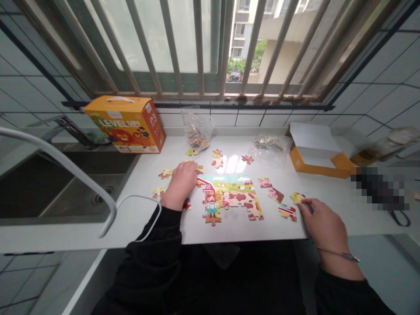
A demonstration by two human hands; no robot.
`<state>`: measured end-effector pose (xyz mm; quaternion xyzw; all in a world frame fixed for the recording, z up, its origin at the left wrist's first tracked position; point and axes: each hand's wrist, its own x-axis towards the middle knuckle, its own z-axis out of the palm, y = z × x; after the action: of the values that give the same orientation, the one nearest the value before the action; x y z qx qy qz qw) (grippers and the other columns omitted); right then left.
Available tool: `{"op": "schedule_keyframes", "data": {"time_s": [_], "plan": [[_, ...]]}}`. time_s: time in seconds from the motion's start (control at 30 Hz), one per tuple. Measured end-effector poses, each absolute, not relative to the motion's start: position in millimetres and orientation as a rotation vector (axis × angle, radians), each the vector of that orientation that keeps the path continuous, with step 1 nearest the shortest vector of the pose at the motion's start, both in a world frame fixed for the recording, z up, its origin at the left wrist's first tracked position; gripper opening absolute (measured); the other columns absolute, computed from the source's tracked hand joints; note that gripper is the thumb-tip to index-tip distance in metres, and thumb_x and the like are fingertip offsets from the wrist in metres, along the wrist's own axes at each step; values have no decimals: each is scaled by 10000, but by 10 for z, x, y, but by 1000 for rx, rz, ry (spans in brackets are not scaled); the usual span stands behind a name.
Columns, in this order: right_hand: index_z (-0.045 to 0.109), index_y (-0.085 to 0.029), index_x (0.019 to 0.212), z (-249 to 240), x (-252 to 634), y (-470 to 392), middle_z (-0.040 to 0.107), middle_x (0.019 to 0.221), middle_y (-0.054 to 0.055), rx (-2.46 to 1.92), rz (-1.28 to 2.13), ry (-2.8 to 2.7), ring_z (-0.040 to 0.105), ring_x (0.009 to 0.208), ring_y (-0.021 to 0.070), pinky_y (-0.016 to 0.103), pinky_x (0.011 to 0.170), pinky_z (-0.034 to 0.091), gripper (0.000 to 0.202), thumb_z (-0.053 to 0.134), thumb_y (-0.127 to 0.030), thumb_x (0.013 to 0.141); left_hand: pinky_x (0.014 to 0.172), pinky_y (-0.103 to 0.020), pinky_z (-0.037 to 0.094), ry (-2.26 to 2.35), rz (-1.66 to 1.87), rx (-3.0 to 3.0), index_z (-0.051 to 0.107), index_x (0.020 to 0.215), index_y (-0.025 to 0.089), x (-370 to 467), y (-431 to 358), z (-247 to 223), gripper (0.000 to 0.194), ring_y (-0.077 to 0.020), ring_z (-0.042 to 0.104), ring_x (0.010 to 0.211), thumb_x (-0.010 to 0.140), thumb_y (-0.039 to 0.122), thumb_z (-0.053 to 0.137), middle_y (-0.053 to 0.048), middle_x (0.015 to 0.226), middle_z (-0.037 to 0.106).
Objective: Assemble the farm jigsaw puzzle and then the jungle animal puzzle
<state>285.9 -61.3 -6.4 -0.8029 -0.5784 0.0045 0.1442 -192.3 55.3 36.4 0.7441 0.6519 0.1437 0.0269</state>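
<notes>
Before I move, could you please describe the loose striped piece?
On the white counter, find the joined puzzle, then look towards the right hand. The striped piece lies between them; its red and white band sets it apart from the yellow piece beside it.

Open for passing along the near strip of the white counter [229, 232] and up into the notch of the joined puzzle [238, 199]. Tighter to the right, with loose pieces [276, 194] between puzzle and right hand [323, 223]. Blocked behind by plastic bags [198, 138], orange box [126, 127], open carton [320, 167] and window bars [198, 48]; at left, by a curved white tube [82, 168]. Perhaps passable beside the blurred dark object [380, 189].
</notes>
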Motion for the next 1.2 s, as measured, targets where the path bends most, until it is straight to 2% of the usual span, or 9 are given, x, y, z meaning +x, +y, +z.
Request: {"op": "schedule_keyframes", "data": {"time_s": [0.1, 0.27, 0.43, 0.6, 0.77, 0.87, 0.97, 1.1, 1.2], "plan": [[774, -213, 1129, -80, 2864, -618, 808, 1218, 172, -2270, 26, -1652, 735, 1042, 358, 436, 818, 522, 430, 514, -539, 1023, 1166, -466, 489, 1959, 407, 2308, 758, 1330, 169, -1932, 736, 311, 305, -330, 656, 1284, 1056, 221, 637, -191, 1357, 765], [761, -225, 1108, -122, 2877, -625, 804, 1237, 162, -2210, 20, -1644, 731, 1078, 355, 458, 880, 539, 429, 497, -550, 1017, 1182, -478, 476, 1911, 424, 2304, 740, 1380, 144, -2045, 850, 280, 380, -341, 639, 1282, 1023, 276, 745, -206, 1335, 739], [757, -227, 1056, -158, 2891, -621, 806, 1197, 162, -2148, -3, -1655, 725, 1068, 357, 469, 892, 533, 448, 477, -574, 1018, 1167, -419, 511, 1815, 567, 2314, 745, 1385, 178, -2078, 856, 281, 403, -310, 663, 1273, 983, 213, 759, -161, 1321, 705], [757, -229, 1042, -169, 2885, -627, 810, 1157, 160, -2132, -32, -1651, 725, 1023, 356, 461, 838, 522, 431, 490, -565, 1014, 1017, -429, 585, 1686, 941, 2060, 812, 1158, 205, -2104, 840, 253, 191, -267, 737, 1022, 986, 224, 731, -96, 1085, 780], [753, -227, 1063, -175, 2881, -633, 810, 1169, 157, -2114, -53, -1664, 722, 1024, 349, 458, 851, 528, 395, 503, -531, 1022, 817, -346, 617, 1420, 979, 1827, 783, 1279, 211, -1961, 712, 316, 305, -213, 775, 902, 1018, 361, 736, -77, 1055, 833], [750, -225, 1062, -172, 2878, -632, 807, 1169, 158, -2117, -60, -1670, 721, 1019, 346, 456, 855, 533, 397, 497, -529, 1028, 762, -311, 607, 1226, 966, 1740, 790, 1239, 208, -1776, 581, 364, 326, -196, 770, 895, 980, 405, 789, -78, 1091, 835], [747, -221, 1052, -166, 2886, -621, 802, 1172, 162, -2113, -57, -1675, 724, 1036, 349, 455, 860, 541, 395, 499, -527, 1022, 730, -305, 576, 1252, 904, 1815, 811, 1134, 209, -1626, 491, 326, 219, -177, 732, 805, 976, 358, 788, -52, 984, 819], [743, -222, 1061, -176, 2915, -601, 788, 1180, 157, -2113, -35, -1693, 726, 1060, 344, 458, 879, 558, 377, 513, -518, 1020, 784, -326, 543, 1303, 777, 2010, 822, 957, 223, -1579, 486, 202, 42, -191, 716, 819, 935, 246, 793, -32, 908, 800], [743, -209, 1075, -172, 2916, -597, 776, 1158, 162, -2103, -66, -1754, 720, 1081, 345, 468, 909, 569, 370, 502, -487, 1034, 787, -330, 527, 1324, 760, 2038, 816, 929, 230, -1616, 507, 170, 25, -198, 710, 822, 913, 218, 801, -23, 897, 800]]}}
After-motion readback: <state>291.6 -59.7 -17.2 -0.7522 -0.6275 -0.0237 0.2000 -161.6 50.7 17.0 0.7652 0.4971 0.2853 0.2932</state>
